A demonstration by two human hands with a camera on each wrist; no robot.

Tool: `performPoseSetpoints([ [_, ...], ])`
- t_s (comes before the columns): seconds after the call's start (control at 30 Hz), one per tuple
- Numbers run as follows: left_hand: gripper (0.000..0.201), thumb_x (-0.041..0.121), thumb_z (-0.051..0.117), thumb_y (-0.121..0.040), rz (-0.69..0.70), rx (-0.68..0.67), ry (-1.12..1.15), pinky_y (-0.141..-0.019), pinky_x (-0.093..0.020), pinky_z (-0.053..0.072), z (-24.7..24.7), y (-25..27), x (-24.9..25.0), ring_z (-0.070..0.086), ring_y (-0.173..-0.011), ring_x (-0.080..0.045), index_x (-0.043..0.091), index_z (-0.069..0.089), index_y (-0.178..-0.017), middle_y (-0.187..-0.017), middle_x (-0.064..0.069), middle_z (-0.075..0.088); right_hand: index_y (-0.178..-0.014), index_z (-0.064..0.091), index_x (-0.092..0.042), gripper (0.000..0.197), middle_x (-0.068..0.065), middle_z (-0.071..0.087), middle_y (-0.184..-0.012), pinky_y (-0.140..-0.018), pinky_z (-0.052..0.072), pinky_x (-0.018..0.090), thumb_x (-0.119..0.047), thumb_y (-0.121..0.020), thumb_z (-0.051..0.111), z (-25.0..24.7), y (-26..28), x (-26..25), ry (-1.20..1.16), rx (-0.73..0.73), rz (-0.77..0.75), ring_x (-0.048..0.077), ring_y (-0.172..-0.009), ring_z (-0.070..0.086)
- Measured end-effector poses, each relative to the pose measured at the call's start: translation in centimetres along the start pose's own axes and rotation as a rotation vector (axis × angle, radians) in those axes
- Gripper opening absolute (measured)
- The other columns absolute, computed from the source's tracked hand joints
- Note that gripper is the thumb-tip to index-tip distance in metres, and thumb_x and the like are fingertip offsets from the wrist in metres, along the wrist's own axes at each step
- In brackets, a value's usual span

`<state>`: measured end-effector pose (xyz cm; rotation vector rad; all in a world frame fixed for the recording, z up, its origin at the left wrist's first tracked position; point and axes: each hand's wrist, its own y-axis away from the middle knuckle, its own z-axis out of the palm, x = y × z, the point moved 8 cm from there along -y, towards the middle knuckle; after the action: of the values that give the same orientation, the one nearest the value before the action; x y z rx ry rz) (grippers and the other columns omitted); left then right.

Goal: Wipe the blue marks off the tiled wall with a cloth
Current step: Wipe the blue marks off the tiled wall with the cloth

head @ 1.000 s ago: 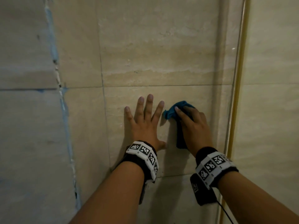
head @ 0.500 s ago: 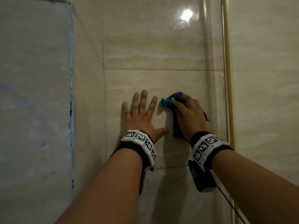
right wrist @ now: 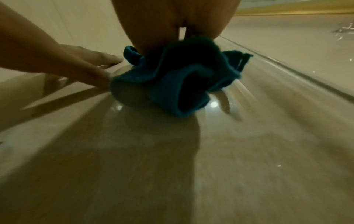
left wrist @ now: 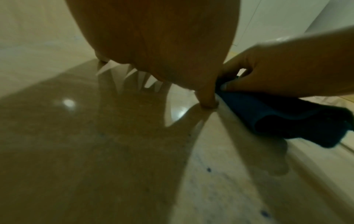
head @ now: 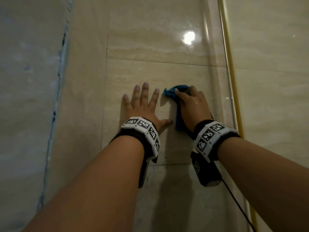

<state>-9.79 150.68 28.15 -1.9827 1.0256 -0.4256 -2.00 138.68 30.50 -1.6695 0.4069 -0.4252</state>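
Two bare forearms, each banded with a marker-printed wrist unit (head: 143, 131), reach forward to the tiled wall (head: 167, 47). The left hand (head: 143, 106) lies flat against the tile, fingers straight and spread, holding nothing; it serves as a brace. Just beside it, the right hand (head: 192, 104) has its fingers curled over a bunched blue cloth (head: 172, 92) and presses it to the same tile; the right wrist view shows the cloth (right wrist: 182, 78) crumpled under the palm, a loose fold hanging below. Compared with the views half a second and one second ago, both hands sit on the same tile in the same relation, so the cloth appears to be working one small patch rather than travelling; the framing has shifted, bringing a lamp reflection (head: 189, 37) onto the glossy tile above. The tile around the hands shows no plain blue in the head view, yet the left wrist view picks out small blue specks (left wrist: 208, 169) lower on the wall, so the task is judged unfinished. Farther left, a blue-stained seam (head: 58, 81) runs down the adjoining wall; a gold trim strip (head: 232, 81) borders the right. No containers are visible.
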Motion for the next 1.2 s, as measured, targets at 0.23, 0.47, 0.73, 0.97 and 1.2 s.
performPoseSetpoints([
  [0.23,0.088,0.070,0.033,-0.089,-0.049,0.059,0.065,-0.113,-0.058,-0.009,0.7,2.8,0.4,-0.022,-0.144,-0.028,0.031,-0.017,-0.150,-0.156,-0.003,-0.029,-0.137,0.050,-0.015,0.040,0.016,0.049,-0.122,-0.092,0.038,0.038,-0.009,-0.098,0.045,-0.1,5.4,0.5,0.022,-0.048,0.007,0.037,-0.109,0.045],
  [0.47,0.099,0.083,0.035,-0.078,-0.056,-0.003,0.099,-0.113,-0.058,-0.012,4.1,6.3,-0.9,-0.030,-0.141,-0.027,0.040,-0.024,-0.145,-0.151,0.001,-0.039,-0.137,0.050,-0.017,0.039,0.015,0.046,-0.127,-0.091,0.039,0.040,-0.014,-0.098,0.046,0.0,8.2,0.8,0.061,-0.139,-0.014,0.037,-0.112,0.044],
  [0.73,0.115,0.093,0.036,-0.063,-0.047,-0.012,0.088,-0.111,-0.060,-0.015,4.8,6.3,-0.8,-0.037,-0.137,-0.027,0.041,-0.032,-0.141,-0.145,0.003,-0.047,-0.150,0.023,-0.024,0.049,0.006,0.021,-0.156,-0.112,0.023,0.041,-0.020,-0.103,0.033,-0.2,4.0,1.3,0.248,-0.284,-0.100,0.031,-0.137,0.022],
  [0.97,0.115,0.096,0.026,-0.059,-0.054,-0.026,0.098,-0.107,-0.059,-0.022,5.3,6.0,-0.7,-0.043,-0.133,-0.027,0.040,-0.037,-0.137,-0.139,0.003,-0.054,-0.150,0.023,-0.024,0.050,0.010,0.028,-0.153,-0.113,0.016,0.038,-0.017,-0.102,0.034,-0.4,2.7,3.9,0.123,-0.264,0.087,0.034,-0.136,0.025],
  [1.2,0.110,0.095,0.023,-0.063,-0.044,-0.052,0.094,-0.107,-0.060,-0.022,5.2,5.9,-0.7,-0.043,-0.133,-0.028,0.040,-0.036,-0.138,-0.139,0.002,-0.054,-0.147,0.032,-0.019,0.048,0.010,0.038,-0.143,-0.107,0.031,0.040,-0.017,-0.100,0.040,-1.1,4.9,3.4,0.147,-0.207,0.056,0.034,-0.129,0.033],
])
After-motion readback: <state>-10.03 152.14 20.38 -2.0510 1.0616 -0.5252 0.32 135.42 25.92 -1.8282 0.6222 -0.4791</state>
